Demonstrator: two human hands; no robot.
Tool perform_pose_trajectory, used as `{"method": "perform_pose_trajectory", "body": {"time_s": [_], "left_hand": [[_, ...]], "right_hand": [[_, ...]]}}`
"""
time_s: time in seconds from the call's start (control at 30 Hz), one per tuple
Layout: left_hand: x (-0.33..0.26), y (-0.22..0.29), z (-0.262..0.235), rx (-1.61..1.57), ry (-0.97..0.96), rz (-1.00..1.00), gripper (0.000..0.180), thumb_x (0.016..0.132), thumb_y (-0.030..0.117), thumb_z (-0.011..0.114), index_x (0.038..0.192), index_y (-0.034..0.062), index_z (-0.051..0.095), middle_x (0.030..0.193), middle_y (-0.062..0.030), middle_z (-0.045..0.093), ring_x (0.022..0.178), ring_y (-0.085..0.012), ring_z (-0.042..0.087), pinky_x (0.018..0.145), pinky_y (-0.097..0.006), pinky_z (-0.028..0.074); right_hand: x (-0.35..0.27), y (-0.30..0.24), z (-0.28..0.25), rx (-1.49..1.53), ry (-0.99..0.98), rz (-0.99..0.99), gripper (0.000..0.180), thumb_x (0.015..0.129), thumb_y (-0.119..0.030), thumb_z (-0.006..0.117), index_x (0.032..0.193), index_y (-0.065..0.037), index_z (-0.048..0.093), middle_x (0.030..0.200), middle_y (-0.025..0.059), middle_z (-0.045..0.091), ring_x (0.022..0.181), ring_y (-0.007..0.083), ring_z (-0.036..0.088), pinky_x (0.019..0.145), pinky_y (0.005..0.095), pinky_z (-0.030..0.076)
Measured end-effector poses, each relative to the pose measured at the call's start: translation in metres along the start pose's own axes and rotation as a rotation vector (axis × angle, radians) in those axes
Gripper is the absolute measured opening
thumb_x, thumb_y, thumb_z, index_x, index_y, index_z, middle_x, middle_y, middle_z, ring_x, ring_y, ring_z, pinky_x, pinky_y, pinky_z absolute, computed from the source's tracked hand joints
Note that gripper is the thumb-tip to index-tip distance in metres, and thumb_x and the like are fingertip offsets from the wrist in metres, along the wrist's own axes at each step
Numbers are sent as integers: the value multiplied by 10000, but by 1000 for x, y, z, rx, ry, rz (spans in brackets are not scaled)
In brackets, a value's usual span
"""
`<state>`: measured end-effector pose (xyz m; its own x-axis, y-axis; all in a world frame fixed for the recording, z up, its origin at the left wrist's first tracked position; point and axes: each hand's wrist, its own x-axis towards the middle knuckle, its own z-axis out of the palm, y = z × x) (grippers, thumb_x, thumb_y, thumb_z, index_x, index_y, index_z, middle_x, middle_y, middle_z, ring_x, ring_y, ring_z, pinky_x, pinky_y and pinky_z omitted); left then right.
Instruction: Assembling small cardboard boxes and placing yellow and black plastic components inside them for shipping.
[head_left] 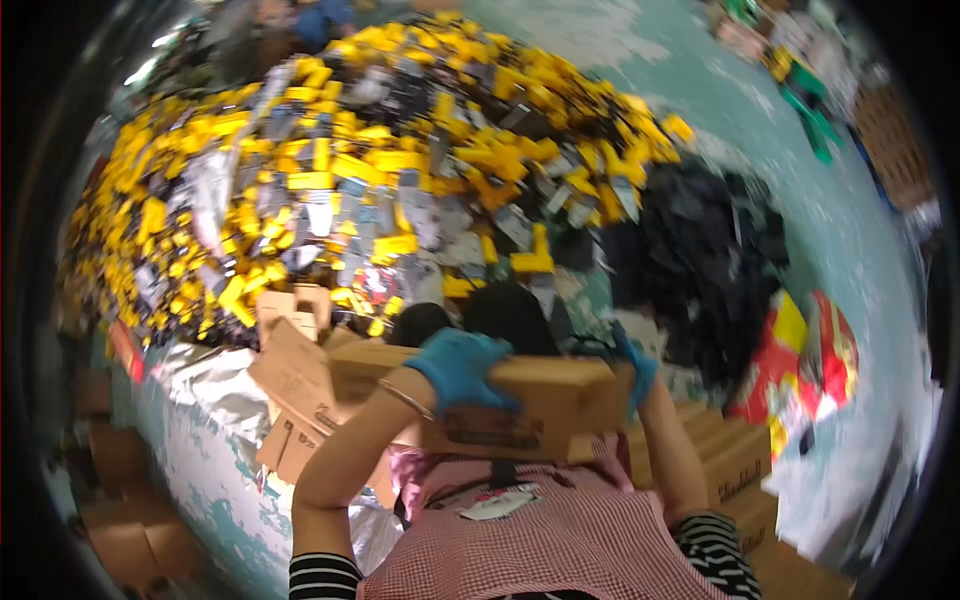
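A long closed cardboard box [535, 420] lies across in front of my body, slightly blurred. My left hand [460, 370], in a blue glove, grips it over the top and front, left of its middle. At the box's right end my right hand [637, 372], gloved in blue too, is pressed against the end; part of its fingers is hidden behind the box. Just beyond the box are two dark rounded shapes [510, 318]. What lies inside the box is hidden.
Ahead spreads a large heap of yellow and grey pieces [390, 160]. A pile of black pieces [705, 260] and red-and-yellow bags [790, 370] lie to the right. Flattened cardboard [290, 375] is at my left, and stacked cardboard boxes [735, 465] stand at my right.
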<state>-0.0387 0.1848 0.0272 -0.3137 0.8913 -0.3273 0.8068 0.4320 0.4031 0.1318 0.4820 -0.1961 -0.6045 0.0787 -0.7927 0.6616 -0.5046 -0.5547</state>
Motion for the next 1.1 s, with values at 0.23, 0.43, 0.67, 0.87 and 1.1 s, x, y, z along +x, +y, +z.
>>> {"method": "perform_pose_trajectory", "body": {"time_s": [0.23, 0.43, 0.67, 0.87, 1.1], "left_hand": [[-16, 60, -62, 445, 152, 48, 840, 647, 610, 778, 1269, 88, 561, 1021, -120, 640, 965, -316, 636, 841, -423, 476], [-21, 17, -36, 21, 638, 3, 852, 626, 249, 855, 1365, 50, 479, 1145, -183, 585, 1082, -398, 571, 944, -462, 471], [-59, 17, 38, -697, 780, -50, 462, 989, 341, 573, 1348, 60, 496, 1237, -101, 600, 1119, -226, 607, 986, -403, 515], [-73, 6, 85, -1042, 742, -87, 601, 917, 195, 704, 1421, 24, 424, 1348, -116, 559, 1161, -230, 600, 1046, -400, 486], [-89, 79, -4, -45, 1244, 119, 458, 730, 195, 803, 1169, 141, 682, 1288, -92, 571, 1158, -282, 575, 968, -446, 494]], "right_hand": [[-92, -72, -62, 474, -506, -911, 385, 1062, -263, 402, 1412, -116, 467, 1024, 0, 559, 783, 108, 491, 683, 301, 442], [-215, -76, 3, 157, -162, -1240, 188, 1015, -295, 537, 981, -122, 470, 990, 88, 554, 852, 234, 583, 769, 357, 515], [-231, -120, 155, -769, -167, -1537, 304, 695, 37, 787, 974, -34, 690, 1046, 143, 694, 1020, 329, 662, 886, 391, 527], [-215, -144, 216, -1343, -55, -1858, 190, 694, -93, 681, 878, -76, 638, 978, 66, 658, 1028, 302, 612, 898, 451, 470], [-199, -130, 230, -1588, 206, -1734, 130, 658, -130, 646, 773, -81, 611, 836, 75, 592, 1011, 280, 571, 970, 452, 418]]}}
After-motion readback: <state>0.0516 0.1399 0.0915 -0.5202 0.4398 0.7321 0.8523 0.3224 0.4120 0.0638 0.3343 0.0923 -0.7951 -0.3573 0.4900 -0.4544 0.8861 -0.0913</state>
